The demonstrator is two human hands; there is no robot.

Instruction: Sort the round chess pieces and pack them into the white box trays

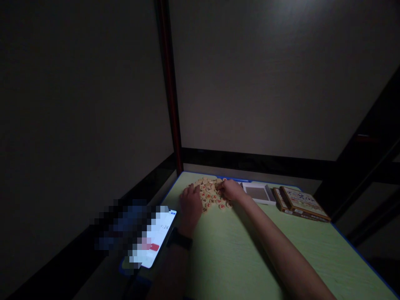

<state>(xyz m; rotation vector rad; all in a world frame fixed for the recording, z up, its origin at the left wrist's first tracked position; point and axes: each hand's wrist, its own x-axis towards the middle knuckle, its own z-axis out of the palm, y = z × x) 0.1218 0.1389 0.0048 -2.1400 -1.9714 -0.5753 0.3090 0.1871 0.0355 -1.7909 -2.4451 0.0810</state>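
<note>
Many round wooden Chinese chess pieces (208, 195), some with red and some with dark characters, lie in a loose heap at the table's far left. My left hand (191, 204) rests at the heap's left edge, fingers stretched out over the pieces, with a dark band on the wrist. From the right, my right hand (233, 191) reaches into the heap's far side. Its fingers are pressed together at a piece, which they largely hide.
A shallow white box tray (271, 199) lies right of the heap. Farther right are stacked printed boxes (304, 202). A lit phone (159, 239) stands at the left edge of the green table (225, 254). Walls border the table's far and left sides.
</note>
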